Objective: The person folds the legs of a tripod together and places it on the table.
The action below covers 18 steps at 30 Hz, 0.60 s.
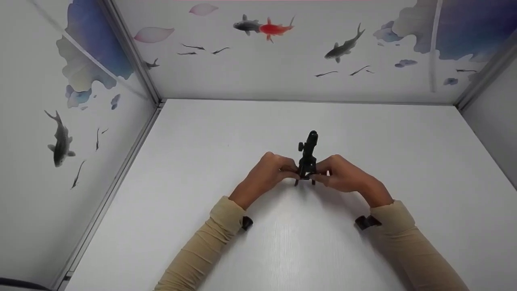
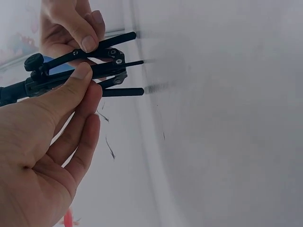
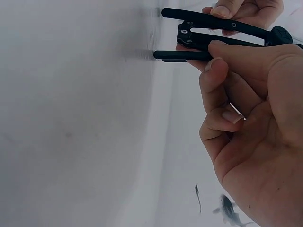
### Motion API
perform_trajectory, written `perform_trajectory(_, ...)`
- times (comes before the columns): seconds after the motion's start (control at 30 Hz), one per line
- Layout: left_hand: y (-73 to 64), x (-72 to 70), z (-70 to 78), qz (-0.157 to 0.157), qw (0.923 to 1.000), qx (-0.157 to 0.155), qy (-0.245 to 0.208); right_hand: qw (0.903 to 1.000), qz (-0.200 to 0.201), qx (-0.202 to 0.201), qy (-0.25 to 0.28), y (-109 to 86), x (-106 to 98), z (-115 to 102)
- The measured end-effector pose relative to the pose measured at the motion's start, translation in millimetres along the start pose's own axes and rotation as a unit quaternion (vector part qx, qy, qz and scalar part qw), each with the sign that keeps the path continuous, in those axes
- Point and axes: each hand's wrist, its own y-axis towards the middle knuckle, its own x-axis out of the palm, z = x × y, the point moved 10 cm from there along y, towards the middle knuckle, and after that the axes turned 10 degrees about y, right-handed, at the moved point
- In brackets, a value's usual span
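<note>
A small black tripod point(image 1: 309, 150) stands upright on the white table, its legs downward and only partly spread. My left hand point(image 1: 267, 173) pinches one leg between thumb and forefinger from the left side. From the right, my right hand point(image 1: 345, 174) pinches another leg in the same way. In the left wrist view, the leg tips reach down close to the tabletop, and a round knob point(image 2: 34, 62) sticks out from the shaft. Fingertips hide part of the hinges. The other fingers of my right hand point(image 3: 258, 113) are bent beneath the forefinger.
The white tabletop point(image 1: 226, 137) is bounded by a left wall panel point(image 1: 28, 161) and a back panel point(image 1: 282, 81), both printed with fish. Black wrist devices point(image 1: 247, 223) stick out at both cuffs. A dark curved edge point(image 1: 22, 283) shows at the bottom left.
</note>
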Motion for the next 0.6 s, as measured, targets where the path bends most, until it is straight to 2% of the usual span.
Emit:
perform_trajectory(0.27, 0.4, 1.9, 3.5, -0.002, 0.9999, -0.001, 0.013, 1.0, -0.005, 0.003, 0.003, -0.8, 0.9, 2.1)
perform_trajectory(0.43, 1.1, 1.1, 4.9, -0.015, 0.9994, -0.009, 0.03, 0.9999, -0.013, -0.004, 0.003, -0.1, 1.7, 2.2)
perform_trajectory(0.6, 1.1, 2.4, 2.6, -0.027, 0.9994, -0.019, 0.002, 0.9992, -0.028, -0.021, -0.019, -0.5, -0.5, -1.3)
